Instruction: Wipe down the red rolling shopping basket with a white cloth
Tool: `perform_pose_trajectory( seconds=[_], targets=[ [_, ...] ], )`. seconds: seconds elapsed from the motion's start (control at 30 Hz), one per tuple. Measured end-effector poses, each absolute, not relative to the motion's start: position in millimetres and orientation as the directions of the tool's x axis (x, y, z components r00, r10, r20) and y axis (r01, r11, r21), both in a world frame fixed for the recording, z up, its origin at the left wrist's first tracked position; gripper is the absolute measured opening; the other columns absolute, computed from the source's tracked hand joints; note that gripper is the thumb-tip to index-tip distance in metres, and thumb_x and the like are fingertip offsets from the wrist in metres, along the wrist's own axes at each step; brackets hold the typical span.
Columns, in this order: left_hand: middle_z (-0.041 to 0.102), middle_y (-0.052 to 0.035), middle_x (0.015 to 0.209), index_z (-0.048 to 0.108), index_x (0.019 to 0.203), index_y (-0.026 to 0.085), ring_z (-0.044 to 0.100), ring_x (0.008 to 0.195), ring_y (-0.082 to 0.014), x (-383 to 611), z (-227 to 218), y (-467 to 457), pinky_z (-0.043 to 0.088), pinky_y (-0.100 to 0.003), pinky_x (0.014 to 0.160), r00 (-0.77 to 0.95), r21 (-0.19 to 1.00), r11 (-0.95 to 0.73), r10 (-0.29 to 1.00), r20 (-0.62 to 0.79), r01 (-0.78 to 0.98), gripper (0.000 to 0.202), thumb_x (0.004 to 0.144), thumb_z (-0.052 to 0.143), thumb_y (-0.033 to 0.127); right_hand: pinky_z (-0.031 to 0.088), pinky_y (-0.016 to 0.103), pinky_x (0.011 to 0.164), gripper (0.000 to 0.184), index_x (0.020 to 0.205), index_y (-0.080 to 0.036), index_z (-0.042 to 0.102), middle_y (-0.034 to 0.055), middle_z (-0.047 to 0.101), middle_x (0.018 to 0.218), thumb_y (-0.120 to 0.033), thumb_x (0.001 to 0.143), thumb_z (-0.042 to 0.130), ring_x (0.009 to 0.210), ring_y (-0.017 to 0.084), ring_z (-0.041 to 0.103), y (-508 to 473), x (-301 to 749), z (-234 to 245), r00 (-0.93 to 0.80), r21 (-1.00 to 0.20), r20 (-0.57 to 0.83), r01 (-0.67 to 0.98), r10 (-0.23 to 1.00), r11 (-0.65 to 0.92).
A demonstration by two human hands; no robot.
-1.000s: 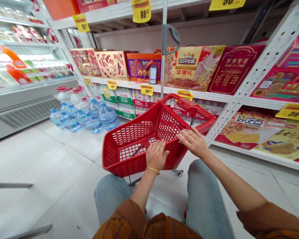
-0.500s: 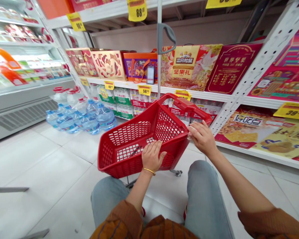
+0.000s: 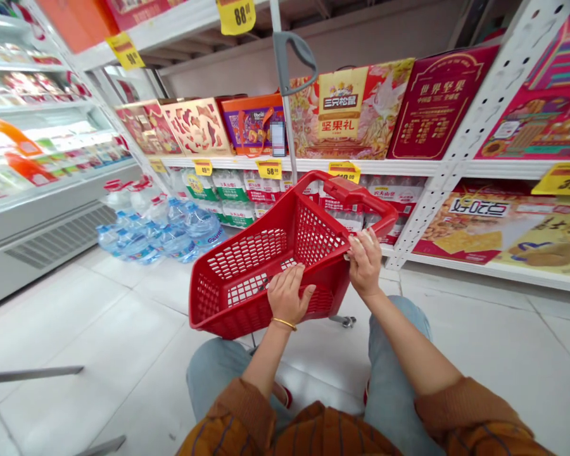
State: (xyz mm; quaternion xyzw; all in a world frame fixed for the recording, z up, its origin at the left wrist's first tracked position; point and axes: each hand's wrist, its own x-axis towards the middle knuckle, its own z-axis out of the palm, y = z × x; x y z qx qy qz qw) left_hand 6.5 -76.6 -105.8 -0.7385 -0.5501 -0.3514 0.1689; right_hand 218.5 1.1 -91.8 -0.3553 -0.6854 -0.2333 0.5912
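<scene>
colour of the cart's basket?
Solid red. The basket shows best in the head view, the only one here.

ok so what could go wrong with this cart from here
The red cart shows a wheel underneath, so it could roll if the left hand or right hand leans on its near side.

If pulled closer, it might bump the person's left knee, which is right by the basket.

Water bottles stand on the floor past the cart's far side; a swing that way could knock them, though the gap is hard to judge.
</scene>
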Motion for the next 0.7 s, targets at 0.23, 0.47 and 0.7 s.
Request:
perform_pose_trajectory(
  seconds=[0.23,0.47,0.7],
  targets=[
    [0.068,-0.0125,0.120,0.059,0.125,0.015,0.062,0.111,-0.0242,0.3,-103.2,-76.2,0.042,-0.038,0.094,0.195,0.088,-0.358,0.680,0.706,0.930,0.055,0.097,0.029,0.052,0.038,0.063,0.107,0.060,0.150,-0.030,0.027,0.0117,0.039,0.150,-0.017,0.095,0.047,0.144,0.034,0.025,-1.8,197.4,-115.2,0.037,-0.174,0.969,0.800,0.243,0.575],
    [0.074,-0.0130,0.096,0.066,0.107,0.012,0.068,0.091,-0.0227,-3.2,-77.9,-71.0,0.038,-0.045,0.104,0.304,-0.027,-0.391,0.667,0.680,0.920,0.057,0.099,0.024,0.050,0.037,0.062,0.108,0.068,0.151,-0.029,0.023,0.0126,0.042,0.149,-0.009,0.092,0.050,0.145,0.031,0.019,-16.7,192.8,-130.9,-0.011,-0.215,0.950,0.702,0.312,0.679],
    [0.044,-0.0177,0.147,0.032,0.146,0.008,0.035,0.140,-0.0235,42.9,-31.7,-28.8,0.035,-0.042,0.113,0.599,-0.022,-0.709,0.578,0.554,0.704,0.071,0.097,0.010,0.055,0.035,0.059,0.111,0.064,0.149,-0.031,0.028,0.0091,0.030,0.156,-0.011,0.092,0.050,0.145,0.031,0.017,-17.5,189.9,-109.9,0.104,-0.287,0.951,0.643,0.291,0.710]
  ],
)
